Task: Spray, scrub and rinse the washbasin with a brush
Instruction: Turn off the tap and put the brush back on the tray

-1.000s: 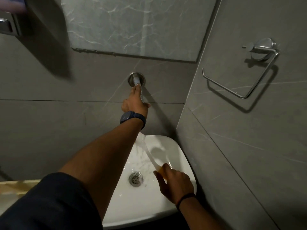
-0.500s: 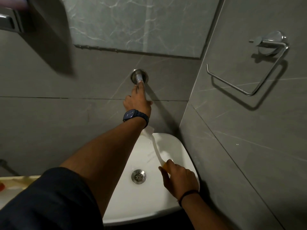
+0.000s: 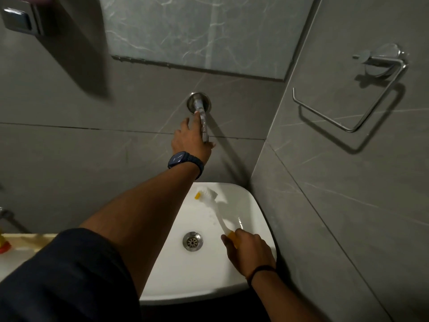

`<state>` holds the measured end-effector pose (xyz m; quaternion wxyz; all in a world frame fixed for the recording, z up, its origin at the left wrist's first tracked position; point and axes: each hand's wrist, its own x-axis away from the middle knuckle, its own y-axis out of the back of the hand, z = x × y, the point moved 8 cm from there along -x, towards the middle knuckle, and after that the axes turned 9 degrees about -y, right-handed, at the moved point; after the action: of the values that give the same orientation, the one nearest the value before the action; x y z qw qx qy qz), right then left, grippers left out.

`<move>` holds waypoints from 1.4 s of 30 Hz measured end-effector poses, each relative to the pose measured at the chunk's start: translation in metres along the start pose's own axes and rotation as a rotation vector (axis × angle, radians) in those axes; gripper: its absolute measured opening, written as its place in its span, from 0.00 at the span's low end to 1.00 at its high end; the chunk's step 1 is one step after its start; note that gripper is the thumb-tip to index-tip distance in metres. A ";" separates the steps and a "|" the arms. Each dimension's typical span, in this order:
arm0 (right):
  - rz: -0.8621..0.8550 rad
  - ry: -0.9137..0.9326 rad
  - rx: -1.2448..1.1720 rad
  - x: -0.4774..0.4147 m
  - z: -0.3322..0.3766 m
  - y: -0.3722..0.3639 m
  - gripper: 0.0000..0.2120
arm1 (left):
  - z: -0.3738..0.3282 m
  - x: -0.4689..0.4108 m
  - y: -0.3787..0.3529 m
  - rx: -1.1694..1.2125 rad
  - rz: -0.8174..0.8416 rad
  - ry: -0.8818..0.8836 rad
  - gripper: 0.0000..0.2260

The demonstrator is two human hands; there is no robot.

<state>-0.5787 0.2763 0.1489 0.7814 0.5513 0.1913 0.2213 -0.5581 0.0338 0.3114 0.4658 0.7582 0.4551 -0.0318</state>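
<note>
1. Our right hand grips the white, yellow-tipped plastic brush, bristles beyond our fingers against the white ceramic washbasin's back wall.
2. Our left hand wraps the chrome wall tap; we judge rinsing remains.

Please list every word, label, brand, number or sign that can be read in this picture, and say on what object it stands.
None can be read.
The watch on the left hand's wrist: its face is dark and too blurred to read.
The brush, washbasin and tap show no lettering.
</note>
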 end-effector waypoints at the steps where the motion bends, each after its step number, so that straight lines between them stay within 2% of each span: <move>1: 0.007 0.000 -0.003 0.001 0.000 -0.001 0.19 | 0.007 0.005 0.001 0.001 0.006 0.011 0.40; 9: -0.013 -0.019 -0.111 0.014 0.019 -0.008 0.18 | 0.090 0.080 0.027 -0.096 0.113 0.030 0.39; 14: 0.025 0.017 -0.224 0.026 0.067 -0.017 0.20 | 0.179 0.152 0.073 -0.175 0.122 0.207 0.40; 18: 0.000 0.196 -0.382 0.054 0.150 -0.023 0.18 | 0.254 0.222 0.121 -0.254 0.077 0.372 0.39; 22: 0.139 0.441 -0.520 0.091 0.265 -0.055 0.13 | 0.333 0.301 0.176 -0.316 0.013 0.532 0.38; 27: 0.281 0.802 -0.346 0.152 0.387 -0.133 0.12 | 0.430 0.397 0.235 -0.432 0.043 0.815 0.46; 32: 0.545 0.943 -0.128 0.188 0.445 -0.250 0.12 | 0.499 0.451 0.262 -0.486 0.144 0.950 0.62; 36: 0.655 0.928 -0.009 0.195 0.460 -0.322 0.12 | 0.537 0.470 0.253 -0.457 0.186 0.979 0.69; 42: 0.723 1.037 0.114 0.217 0.470 -0.380 0.12 | 0.568 0.465 0.230 -0.455 0.212 0.883 0.68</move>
<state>-0.0924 -0.0801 -0.0729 0.4325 0.4428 0.3584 0.6988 0.0921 -0.1111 -0.0727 0.3830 0.6207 0.5246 0.4391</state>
